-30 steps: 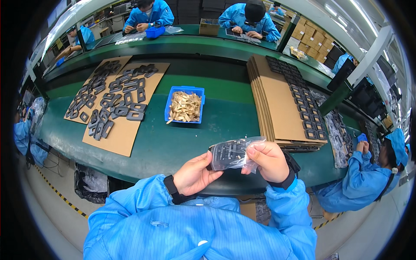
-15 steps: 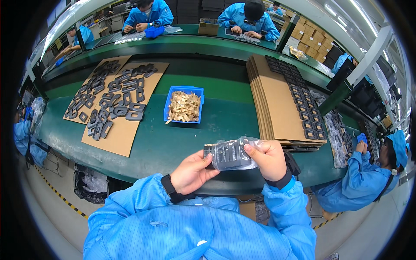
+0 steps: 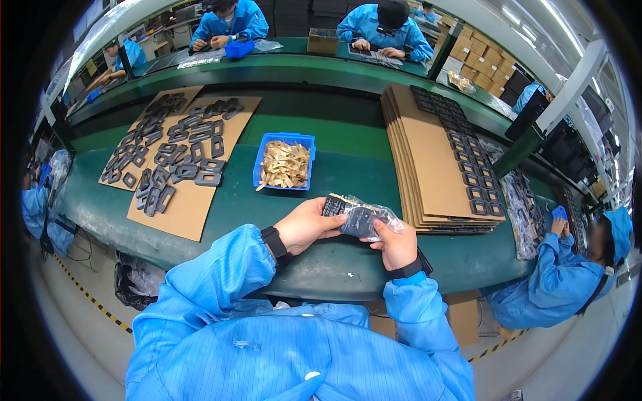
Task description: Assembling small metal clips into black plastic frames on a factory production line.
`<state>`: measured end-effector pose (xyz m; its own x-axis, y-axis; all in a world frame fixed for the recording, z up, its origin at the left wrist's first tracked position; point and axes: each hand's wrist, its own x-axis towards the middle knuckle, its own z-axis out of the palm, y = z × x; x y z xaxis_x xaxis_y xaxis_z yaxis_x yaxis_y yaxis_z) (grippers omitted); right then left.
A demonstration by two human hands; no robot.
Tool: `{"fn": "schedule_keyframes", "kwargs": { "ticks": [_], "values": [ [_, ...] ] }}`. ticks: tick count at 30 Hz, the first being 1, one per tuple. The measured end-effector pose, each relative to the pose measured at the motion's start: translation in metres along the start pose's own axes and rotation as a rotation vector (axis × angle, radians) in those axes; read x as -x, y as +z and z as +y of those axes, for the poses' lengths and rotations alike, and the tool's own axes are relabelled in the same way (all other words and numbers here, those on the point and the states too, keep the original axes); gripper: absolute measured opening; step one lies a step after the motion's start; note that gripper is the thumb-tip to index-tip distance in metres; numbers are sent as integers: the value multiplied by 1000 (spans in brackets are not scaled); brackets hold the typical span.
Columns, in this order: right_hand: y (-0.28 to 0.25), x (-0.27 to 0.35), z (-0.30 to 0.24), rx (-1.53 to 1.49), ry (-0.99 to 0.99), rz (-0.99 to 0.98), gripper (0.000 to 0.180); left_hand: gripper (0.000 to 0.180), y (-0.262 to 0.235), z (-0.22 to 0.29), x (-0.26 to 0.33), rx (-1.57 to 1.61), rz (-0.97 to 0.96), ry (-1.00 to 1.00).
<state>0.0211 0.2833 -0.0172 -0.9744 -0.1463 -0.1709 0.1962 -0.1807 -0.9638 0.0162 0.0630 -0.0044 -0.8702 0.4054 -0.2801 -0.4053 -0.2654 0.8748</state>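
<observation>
A clear plastic bag [image 3: 378, 212] with black parts inside is held between my hands over the near part of the bench. At its left end, a stack of flat black parts [image 3: 336, 206] with light edges sticks out of the plastic. My left hand [image 3: 304, 227] is closed on that stack, thumb on top. The right end of the bag is pinched by my right hand [image 3: 398, 247]. Behind the bag stands a blue bin [image 3: 257, 159] full of small gold-coloured metal pieces [image 3: 286, 164].
On the left, cardboard sheets [image 3: 175, 224] carry many loose black rectangular frames [image 3: 208, 179]. A cardboard stack [image 3: 418, 170] on the right holds rows of similar frames [image 3: 471, 179]. A co-worker [image 3: 555, 267] sits at the right; other people work across the green bench [image 3: 100, 194].
Both hands and the bag have moved away from my body, and my right hand has come left, closer to my left. The stack now tilts down to the right.
</observation>
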Motion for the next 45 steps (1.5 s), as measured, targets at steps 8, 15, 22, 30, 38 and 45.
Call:
{"fn": "schedule_keyframes", "kwargs": {
  "ticks": [8, 15, 22, 30, 38, 45],
  "values": [
    [6, 10, 16, -173, -161, -66, 30, 35, 2, -1, 2, -357, 87, 238],
    [-1, 13, 16, -83, -193, 21, 14, 39, 10, 10, 3, -293, 34, 163],
    [-16, 21, 25, 73, -288, 2, 15, 32, 16, 12, 4, -738, -64, 265],
    [-43, 32, 24, 28, -297, -87, 14, 24, 28, 3, 0, -622, -20, 218],
    [-44, 33, 14, -104, -171, 9, 17, 26, 26, 14, -11, -524, -16, 226],
    [-38, 34, 11, -132, -191, 74, 27, 28, 7, 41, -26, -888, 226, 426]
  ]
}}
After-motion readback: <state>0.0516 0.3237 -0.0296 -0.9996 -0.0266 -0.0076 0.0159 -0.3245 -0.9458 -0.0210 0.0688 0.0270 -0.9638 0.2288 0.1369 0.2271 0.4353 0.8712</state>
